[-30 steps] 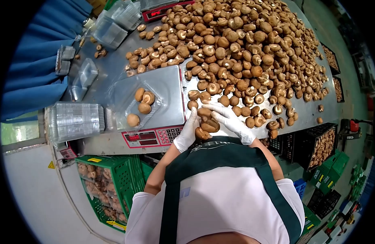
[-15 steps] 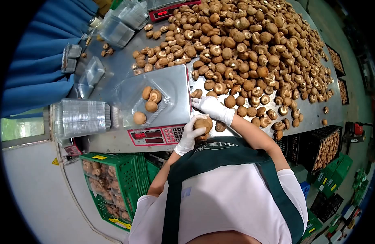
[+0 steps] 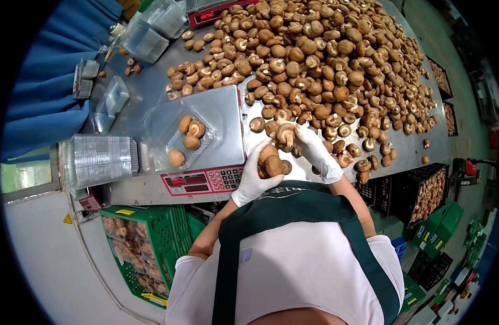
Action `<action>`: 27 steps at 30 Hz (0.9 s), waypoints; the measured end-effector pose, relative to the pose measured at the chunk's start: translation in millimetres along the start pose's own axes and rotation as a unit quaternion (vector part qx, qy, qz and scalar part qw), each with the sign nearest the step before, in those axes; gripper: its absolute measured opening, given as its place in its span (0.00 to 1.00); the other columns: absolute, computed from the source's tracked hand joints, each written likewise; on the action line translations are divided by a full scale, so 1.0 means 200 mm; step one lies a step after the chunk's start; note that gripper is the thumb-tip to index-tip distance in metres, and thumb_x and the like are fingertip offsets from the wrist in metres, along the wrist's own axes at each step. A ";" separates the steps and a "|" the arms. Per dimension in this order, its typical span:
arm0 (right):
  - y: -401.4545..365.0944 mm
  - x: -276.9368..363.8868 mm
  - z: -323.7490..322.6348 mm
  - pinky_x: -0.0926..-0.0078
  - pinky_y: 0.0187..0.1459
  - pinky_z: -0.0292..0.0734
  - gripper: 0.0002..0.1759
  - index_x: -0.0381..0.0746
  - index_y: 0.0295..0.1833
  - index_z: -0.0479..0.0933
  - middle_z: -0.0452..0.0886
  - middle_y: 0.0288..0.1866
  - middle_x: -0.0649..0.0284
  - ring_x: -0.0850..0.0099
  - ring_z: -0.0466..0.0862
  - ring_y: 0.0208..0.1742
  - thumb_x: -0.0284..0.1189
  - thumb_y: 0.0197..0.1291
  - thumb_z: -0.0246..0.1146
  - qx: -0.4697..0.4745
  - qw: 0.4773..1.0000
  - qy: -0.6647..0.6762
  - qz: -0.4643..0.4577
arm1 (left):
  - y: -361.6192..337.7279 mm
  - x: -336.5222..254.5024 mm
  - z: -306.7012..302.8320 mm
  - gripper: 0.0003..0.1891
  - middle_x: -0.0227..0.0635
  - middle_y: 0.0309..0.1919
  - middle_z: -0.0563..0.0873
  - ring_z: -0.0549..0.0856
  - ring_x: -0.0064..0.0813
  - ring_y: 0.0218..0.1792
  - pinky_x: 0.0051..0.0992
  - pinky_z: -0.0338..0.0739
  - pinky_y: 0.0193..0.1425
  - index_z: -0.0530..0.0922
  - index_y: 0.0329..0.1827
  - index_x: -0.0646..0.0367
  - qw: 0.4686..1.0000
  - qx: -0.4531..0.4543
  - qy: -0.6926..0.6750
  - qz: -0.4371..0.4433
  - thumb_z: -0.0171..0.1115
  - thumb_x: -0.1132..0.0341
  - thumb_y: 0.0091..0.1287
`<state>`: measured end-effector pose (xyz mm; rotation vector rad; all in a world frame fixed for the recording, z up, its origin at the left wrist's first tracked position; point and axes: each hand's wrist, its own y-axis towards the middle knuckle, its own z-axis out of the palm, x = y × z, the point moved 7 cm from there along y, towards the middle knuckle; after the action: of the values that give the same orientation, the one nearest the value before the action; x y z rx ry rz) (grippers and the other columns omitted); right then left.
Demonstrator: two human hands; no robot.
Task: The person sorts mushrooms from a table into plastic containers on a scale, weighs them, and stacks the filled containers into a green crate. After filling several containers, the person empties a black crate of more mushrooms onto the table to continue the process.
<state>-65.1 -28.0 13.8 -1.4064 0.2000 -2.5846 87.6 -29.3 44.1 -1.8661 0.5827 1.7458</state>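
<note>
Both of my hands wear white gloves. My left hand (image 3: 251,180) is wrapped round a few shiitake mushrooms (image 3: 272,163) in front of my apron. Between the fingers of my right hand (image 3: 317,155) is a single shiitake mushroom (image 3: 286,134), its pale stem side partly showing, close above the left hand. To the left, a digital scale (image 3: 229,122) carries a clear plastic tray (image 3: 205,145) with several mushrooms (image 3: 192,142) in it. A large heap of loose shiitake mushrooms (image 3: 336,65) spreads over the metal table beyond my hands.
Stacked clear trays (image 3: 102,157) stand at the table's left edge, with more plastic containers (image 3: 144,40) farther back. A second scale (image 3: 217,13) sits at the back. Below are a green crate (image 3: 168,233) of packed mushrooms and black crates (image 3: 409,197) at right.
My right hand has moved from beside the scale to the right and now grips a mushroom. More mushrooms show in my left hand. The view has shifted slightly.
</note>
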 end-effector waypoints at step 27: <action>-0.12 0.12 -0.18 0.82 0.42 0.75 0.17 0.38 0.56 0.76 0.83 0.41 0.65 0.81 0.79 0.38 0.33 0.64 0.58 -0.161 0.933 -0.323 0.008 | -0.14 -0.36 -0.90 0.53 0.46 0.61 0.66 0.72 0.46 0.59 0.42 0.74 0.60 0.53 0.71 0.53 0.952 -0.235 -0.146 0.132 0.69 0.50 0.40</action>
<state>-110.1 -8.7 18.4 -2.2631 0.5385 -1.9839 239.4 -124.4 125.7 -1.8298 0.3281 2.4586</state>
